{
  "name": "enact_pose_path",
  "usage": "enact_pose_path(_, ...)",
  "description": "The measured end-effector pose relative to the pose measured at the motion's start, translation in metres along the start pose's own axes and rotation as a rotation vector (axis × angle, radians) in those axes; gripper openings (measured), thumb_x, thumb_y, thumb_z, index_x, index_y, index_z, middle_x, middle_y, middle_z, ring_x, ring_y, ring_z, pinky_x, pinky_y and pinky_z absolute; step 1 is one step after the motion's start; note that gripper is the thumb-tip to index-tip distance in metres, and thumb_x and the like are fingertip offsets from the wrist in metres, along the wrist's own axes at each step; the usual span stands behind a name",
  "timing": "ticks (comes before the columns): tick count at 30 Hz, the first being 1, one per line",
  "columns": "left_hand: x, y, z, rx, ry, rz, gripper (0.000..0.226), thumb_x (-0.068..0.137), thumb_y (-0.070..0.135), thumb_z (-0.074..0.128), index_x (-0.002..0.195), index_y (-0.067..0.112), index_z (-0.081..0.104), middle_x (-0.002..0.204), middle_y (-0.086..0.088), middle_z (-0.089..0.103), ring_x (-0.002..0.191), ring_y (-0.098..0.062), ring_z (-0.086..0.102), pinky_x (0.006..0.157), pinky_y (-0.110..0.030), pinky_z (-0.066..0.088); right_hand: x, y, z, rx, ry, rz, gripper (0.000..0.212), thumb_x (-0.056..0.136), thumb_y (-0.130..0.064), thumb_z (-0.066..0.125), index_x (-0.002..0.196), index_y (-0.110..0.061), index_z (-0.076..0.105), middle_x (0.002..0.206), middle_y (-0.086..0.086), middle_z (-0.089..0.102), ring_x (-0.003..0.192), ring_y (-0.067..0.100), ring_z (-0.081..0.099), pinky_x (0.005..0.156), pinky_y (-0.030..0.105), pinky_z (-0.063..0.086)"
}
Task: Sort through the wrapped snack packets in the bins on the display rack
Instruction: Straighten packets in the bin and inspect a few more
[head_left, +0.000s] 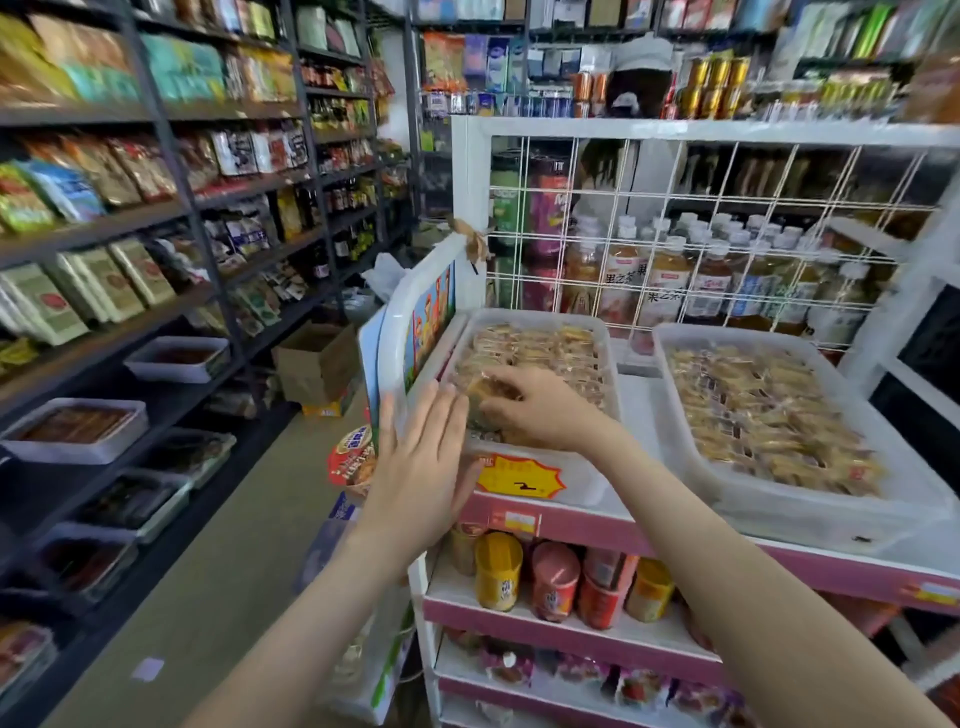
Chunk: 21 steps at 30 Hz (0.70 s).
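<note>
Head view is showing dark wall shelving (156, 218) and a cardboard box (317, 358) at far left, well apart from the work. The left hand (421, 457) is holding its fingers (441, 410) straight and together, gripping nothing, just beside the near left corner of the left bin (605, 332); contact cannot be confirmed. The right hand (545, 410) is gripping one wrapped snack packet (480, 389) with curled fingers at that bin's near left end.

Judged progress: early. The left bin is sitting full, and one packet is being handled. The right bin (670, 364), equally full and more loosely heaped, is lying untouched.

Obstructions: the side panel (431, 312) of the display rack (467, 156) is crowding the left hand. The wire grid (675, 205) is closing off the rear of both bins.
</note>
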<state>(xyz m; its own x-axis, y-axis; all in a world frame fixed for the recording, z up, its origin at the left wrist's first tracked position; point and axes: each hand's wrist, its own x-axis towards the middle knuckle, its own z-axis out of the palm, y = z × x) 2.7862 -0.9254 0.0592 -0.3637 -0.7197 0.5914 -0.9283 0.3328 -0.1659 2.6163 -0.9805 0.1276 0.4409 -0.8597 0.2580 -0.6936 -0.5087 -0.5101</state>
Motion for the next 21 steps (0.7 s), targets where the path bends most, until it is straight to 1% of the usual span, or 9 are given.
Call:
enact_pose_path(3,0.007,-0.003,0.011,-0.022,0.030,-0.003,0.067,0.095,0.051,0.039,0.134,-0.002,0.051,0.140,-0.017,0.052,0.138,-0.032,0.039,0.112,-0.063,0.009,0.011,0.002,0.001,-0.064,-0.148,-0.027,0.033,0.096,-0.019,0.052,0.128,-0.015,0.056,0.119,0.001,0.063,0.098,0.011,0.051,0.079,0.024,0.036)
enact_pose_path(5,0.011,-0.004,0.017,-0.034,0.037,-0.003,0.068,0.095,0.052,0.037,0.133,-0.002,0.053,0.140,-0.017,0.053,0.138,-0.031,0.039,0.112,-0.063,0.006,0.017,0.001,0.005,-0.207,-0.271,-0.019,0.032,0.100,-0.025,0.043,0.129,-0.017,0.055,0.130,0.005,0.057,0.114,0.021,0.050,0.089,0.032,0.037)
enact_pose_path(8,0.014,-0.004,0.025,-0.048,0.039,0.014,0.066,0.097,0.053,0.033,0.132,0.000,0.053,0.140,-0.017,0.052,0.139,-0.030,0.038,0.115,-0.061,-0.001,0.020,0.002,0.013,-0.460,-0.425,0.047,0.038,0.105,-0.031,0.026,0.134,-0.023,0.048,0.136,0.009,0.041,0.126,0.026,0.032,0.104,0.045,0.022)
enact_pose_path(11,0.016,-0.004,0.031,-0.095,0.059,0.033,0.065,0.099,0.051,0.029,0.126,0.000,0.058,0.129,-0.014,0.061,0.132,-0.029,0.048,0.115,-0.060,-0.008,0.023,0.008,0.012,-0.395,-0.455,0.052,0.039,0.105,-0.029,0.025,0.131,-0.016,0.050,0.132,0.009,0.041,0.123,0.025,0.032,0.108,0.045,0.020)
enact_pose_path(14,0.017,-0.006,0.033,-0.135,0.109,0.033,0.057,0.097,0.049,0.035,0.109,0.004,0.066,0.116,-0.011,0.068,0.120,-0.027,0.058,0.116,-0.057,-0.011,0.030,0.016,0.002,-0.181,-0.340,0.013,0.036,0.102,-0.018,0.038,0.135,-0.015,0.052,0.131,0.006,0.054,0.120,0.023,0.046,0.100,0.029,0.033)
enact_pose_path(15,0.017,-0.006,0.034,-0.140,0.127,0.032,0.054,0.096,0.049,0.037,0.103,0.005,0.067,0.113,-0.011,0.068,0.118,-0.026,0.059,0.116,-0.056,-0.010,0.032,0.019,-0.001,-0.137,-0.269,0.021,0.037,0.101,-0.014,0.042,0.135,-0.016,0.053,0.131,0.004,0.056,0.119,0.021,0.050,0.097,0.026,0.035)
enact_pose_path(18,0.015,-0.006,0.040,-0.146,0.170,0.026,0.056,0.099,0.049,0.035,0.100,0.004,0.067,0.111,-0.013,0.068,0.117,-0.027,0.057,0.118,-0.055,-0.003,0.041,0.030,-0.004,-0.188,-0.169,0.009,0.036,0.095,-0.012,0.052,0.131,-0.014,0.057,0.129,0.004,0.061,0.119,0.021,0.053,0.101,0.033,0.040)
enact_pose_path(19,0.014,-0.005,0.043,-0.151,0.178,0.027,0.057,0.099,0.049,0.034,0.102,0.003,0.067,0.112,-0.014,0.068,0.117,-0.028,0.057,0.118,-0.055,0.003,0.044,0.031,-0.004,-0.205,-0.170,0.009,0.035,0.095,-0.014,0.054,0.129,-0.013,0.058,0.128,0.005,0.061,0.118,0.021,0.054,0.100,0.034,0.041)
enact_pose_path(21,0.014,-0.004,0.049,-0.192,0.190,0.029,0.057,0.100,0.049,0.034,0.107,0.001,0.065,0.114,-0.017,0.066,0.117,-0.031,0.056,0.113,-0.055,0.027,0.047,0.029,-0.002,-0.221,-0.190,0.010,0.034,0.094,-0.022,0.058,0.127,-0.013,0.059,0.124,0.005,0.062,0.114,0.021,0.055,0.096,0.033,0.043)
